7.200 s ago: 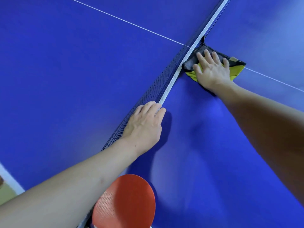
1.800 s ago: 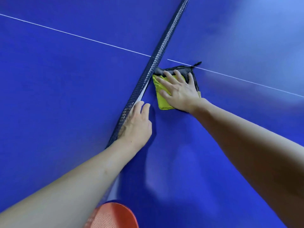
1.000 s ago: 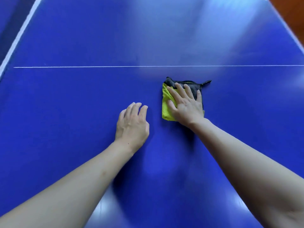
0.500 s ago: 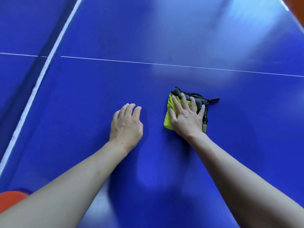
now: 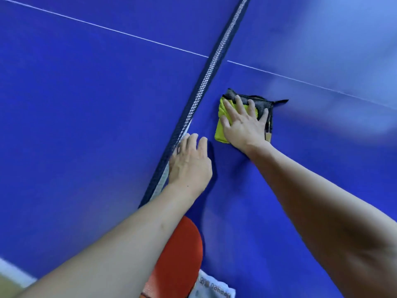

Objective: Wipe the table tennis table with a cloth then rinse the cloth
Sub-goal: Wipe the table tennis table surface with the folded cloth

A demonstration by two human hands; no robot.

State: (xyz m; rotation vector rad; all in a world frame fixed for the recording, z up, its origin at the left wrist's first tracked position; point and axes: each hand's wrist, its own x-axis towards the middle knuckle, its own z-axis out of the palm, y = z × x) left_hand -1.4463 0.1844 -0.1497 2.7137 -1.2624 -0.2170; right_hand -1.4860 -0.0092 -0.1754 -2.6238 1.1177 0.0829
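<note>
Cloth (image 5: 221,127), folded yellow and black, lies just beside the net (image 5: 206,76) under the right hand (image 5: 245,127), fingers spread flat, pressing, gripping nothing. Left hand (image 5: 190,166) rests flat on the worktop (image 5: 86,104) by the net. Best bet: even palm pressure, overlapping strokes along the net.

I see my right hand (image 5: 245,125) pressing flat, fingers spread, on a folded yellow-and-black cloth (image 5: 221,130) at frame centre, on the blue table (image 5: 86,104). My left hand (image 5: 190,166) lies flat beside the net (image 5: 206,78), which runs diagonally. A red paddle (image 5: 182,254) sits at the bottom, under my left forearm.
</note>
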